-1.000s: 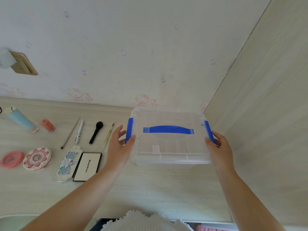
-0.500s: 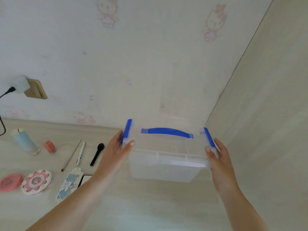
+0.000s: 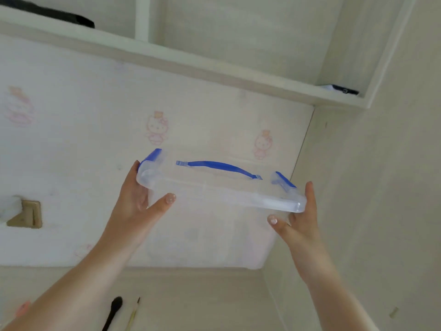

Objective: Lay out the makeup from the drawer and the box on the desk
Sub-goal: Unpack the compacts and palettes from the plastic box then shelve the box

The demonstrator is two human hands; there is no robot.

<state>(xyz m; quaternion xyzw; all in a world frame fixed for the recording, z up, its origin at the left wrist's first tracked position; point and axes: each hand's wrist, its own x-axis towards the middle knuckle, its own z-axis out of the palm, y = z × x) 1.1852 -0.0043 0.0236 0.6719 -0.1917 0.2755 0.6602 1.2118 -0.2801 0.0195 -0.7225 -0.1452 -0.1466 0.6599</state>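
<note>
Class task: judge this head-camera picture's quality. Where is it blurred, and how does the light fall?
Head view: soft, even daylight with no hard shadows; the clear box looks hazy, both hands slightly motion-blurred; wide-angle lens tilts the shelf and wall lines.

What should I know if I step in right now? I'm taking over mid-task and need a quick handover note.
Left hand: grips the left end of the clear plastic storage box with blue handle and latches, thumb on its front.
Right hand: grips the box's right end.
Box: raised in the air in front of the wall, below the pale wooden shelf, lid on; it looks empty.
Done: a black makeup brush and a thin gold-tipped brush lie on the light wooden desk.
Left: set the box somewhere, perhaps on the shelf. Most of the desk is out of view.
</note>
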